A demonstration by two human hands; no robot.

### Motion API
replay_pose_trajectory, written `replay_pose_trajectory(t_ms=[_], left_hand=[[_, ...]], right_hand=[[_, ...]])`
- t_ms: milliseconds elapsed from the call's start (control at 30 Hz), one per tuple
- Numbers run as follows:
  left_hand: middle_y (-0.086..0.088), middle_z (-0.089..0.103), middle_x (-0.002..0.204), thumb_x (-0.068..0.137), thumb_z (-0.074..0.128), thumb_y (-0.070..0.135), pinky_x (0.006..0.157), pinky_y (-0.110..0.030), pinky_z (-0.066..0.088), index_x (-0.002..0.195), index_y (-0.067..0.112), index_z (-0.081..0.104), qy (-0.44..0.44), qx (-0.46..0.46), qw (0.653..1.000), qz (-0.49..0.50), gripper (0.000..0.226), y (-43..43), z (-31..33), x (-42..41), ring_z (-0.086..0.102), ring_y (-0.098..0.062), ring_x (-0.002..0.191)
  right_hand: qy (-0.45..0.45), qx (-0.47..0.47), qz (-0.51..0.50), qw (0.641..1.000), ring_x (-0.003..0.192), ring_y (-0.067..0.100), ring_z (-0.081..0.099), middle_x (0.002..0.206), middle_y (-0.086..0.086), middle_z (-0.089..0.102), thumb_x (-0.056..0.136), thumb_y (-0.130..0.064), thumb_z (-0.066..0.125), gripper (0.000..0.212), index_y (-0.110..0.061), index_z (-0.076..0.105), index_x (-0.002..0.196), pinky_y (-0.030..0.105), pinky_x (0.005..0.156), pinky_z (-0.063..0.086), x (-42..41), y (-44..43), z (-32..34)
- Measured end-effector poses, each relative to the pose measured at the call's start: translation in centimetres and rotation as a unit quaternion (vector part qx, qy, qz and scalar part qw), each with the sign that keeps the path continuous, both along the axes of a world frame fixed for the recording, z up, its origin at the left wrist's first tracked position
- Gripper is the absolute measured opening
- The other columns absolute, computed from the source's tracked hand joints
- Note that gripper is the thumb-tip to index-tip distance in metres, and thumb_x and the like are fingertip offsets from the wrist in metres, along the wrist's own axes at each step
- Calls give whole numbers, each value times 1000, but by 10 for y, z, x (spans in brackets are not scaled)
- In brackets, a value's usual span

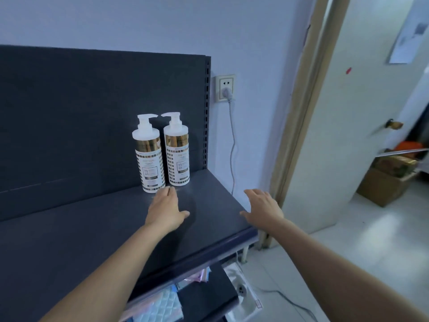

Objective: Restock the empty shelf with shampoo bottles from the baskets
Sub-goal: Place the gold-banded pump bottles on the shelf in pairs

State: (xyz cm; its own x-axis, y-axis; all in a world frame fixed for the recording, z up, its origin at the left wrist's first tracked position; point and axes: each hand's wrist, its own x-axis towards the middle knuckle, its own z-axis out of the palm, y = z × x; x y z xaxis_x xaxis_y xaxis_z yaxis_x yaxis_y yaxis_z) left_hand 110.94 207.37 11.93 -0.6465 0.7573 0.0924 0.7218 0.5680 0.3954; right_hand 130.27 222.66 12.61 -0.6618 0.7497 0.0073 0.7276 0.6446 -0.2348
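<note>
Shampoo bottle (pixel 150 159) is standing beside its twin bottle (pixel 178 156) on the shelf (pixel 92 228), left hand (pixel 165 211) & right hand (pixel 263 209) hovering w/ fingers relaxed, empty.

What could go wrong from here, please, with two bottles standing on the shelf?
The left hand has its fingers close to the base of the left bottle; a nudge could tip that tall bottle into the right bottle close beside it. The right hand hovers at the right end of the shelf, where a sweep might catch the wall cable.
</note>
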Motion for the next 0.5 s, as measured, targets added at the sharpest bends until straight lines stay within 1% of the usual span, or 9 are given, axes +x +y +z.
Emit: replay_pose_trajectory(t_ms=[67, 133, 167, 300, 500], left_hand=[[-7, 34, 147, 87, 66, 40, 111, -38, 33, 133, 7, 39, 41, -20, 997, -64, 63, 0, 2, 26, 28, -23, 139], [-8, 25, 156, 89, 62, 41, 117, -42, 24, 145, 6, 28, 60, -45, 990, -121, 75, 0, 4, 51, 15, -23, 147], [-7, 23, 157, 90, 61, 41, 118, -43, 21, 148, 6, 24, 70, -53, 986, -144, 78, 1, 4, 62, 12, -23, 148], [-7, 26, 155, 90, 62, 42, 118, -40, 22, 148, 8, 22, 111, -63, 966, -223, 78, 6, 0, 102, 15, -25, 147], [-6, 22, 157, 91, 59, 42, 119, -40, 19, 152, 11, 15, 161, -85, 922, -341, 81, 16, -19, 146, 12, -25, 148]], right_hand=[[-2, 4, -29, 1000, 134, 29, 39, 143, 7, 45, 93, -36, 59, 54, -13, 43, 139, 40, 106, 39, 30, -10, -4], [-9, 4, -52, 999, 131, 28, 42, 140, 7, 48, 93, -37, 59, 50, -15, 45, 135, 39, 103, 40, 58, -22, -8], [-16, 4, -63, 998, 130, 28, 43, 138, 7, 49, 92, -38, 60, 48, -15, 47, 132, 38, 101, 40, 72, -28, -10], [-32, 4, -113, 993, 132, 29, 41, 142, 6, 47, 86, -38, 65, 61, -16, 45, 139, 38, 105, 40, 122, -53, -13], [-64, 6, -206, 976, 131, 28, 43, 142, 7, 47, 91, -41, 60, 59, -14, 42, 140, 38, 104, 40, 174, -92, -21]])
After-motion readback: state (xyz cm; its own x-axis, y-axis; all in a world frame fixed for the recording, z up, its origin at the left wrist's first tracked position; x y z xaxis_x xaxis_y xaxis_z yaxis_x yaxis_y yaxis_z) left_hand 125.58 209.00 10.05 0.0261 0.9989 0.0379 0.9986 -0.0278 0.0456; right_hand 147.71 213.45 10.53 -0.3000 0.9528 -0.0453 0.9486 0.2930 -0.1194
